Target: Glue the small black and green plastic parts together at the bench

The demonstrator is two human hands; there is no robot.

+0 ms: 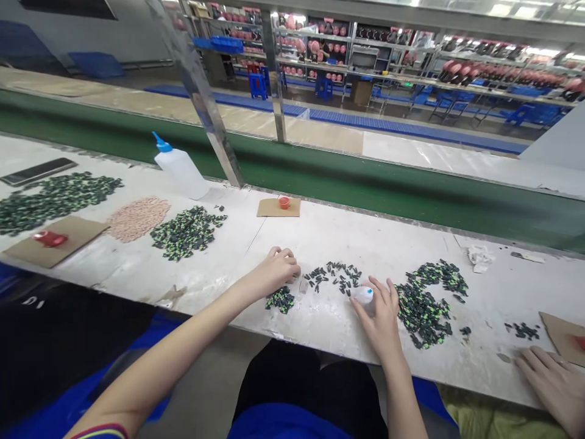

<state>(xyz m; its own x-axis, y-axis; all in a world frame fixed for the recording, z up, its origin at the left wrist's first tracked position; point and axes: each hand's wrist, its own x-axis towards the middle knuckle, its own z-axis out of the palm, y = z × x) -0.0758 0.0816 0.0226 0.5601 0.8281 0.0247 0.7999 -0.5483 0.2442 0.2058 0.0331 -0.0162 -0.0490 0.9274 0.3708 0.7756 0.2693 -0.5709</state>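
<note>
Head view: across the white bench (329, 231), right of centre, a careless swing could scatter the big dark heap (426, 316) crowding the right hand (382, 308), which grasps a small bottle (364, 295). Mid-frame, the left hand (278, 268) curls by a small pile (280, 299); whether it pinches anything, I cannot tell. Loose dark pieces (343, 281) between the hands obstruct sliding.

White bench (223, 268): black pieces (280, 299) flecked green by the near edge, a blue-tipped white bottle (362, 296), brown cardboard (269, 209) by the far edge.
</note>
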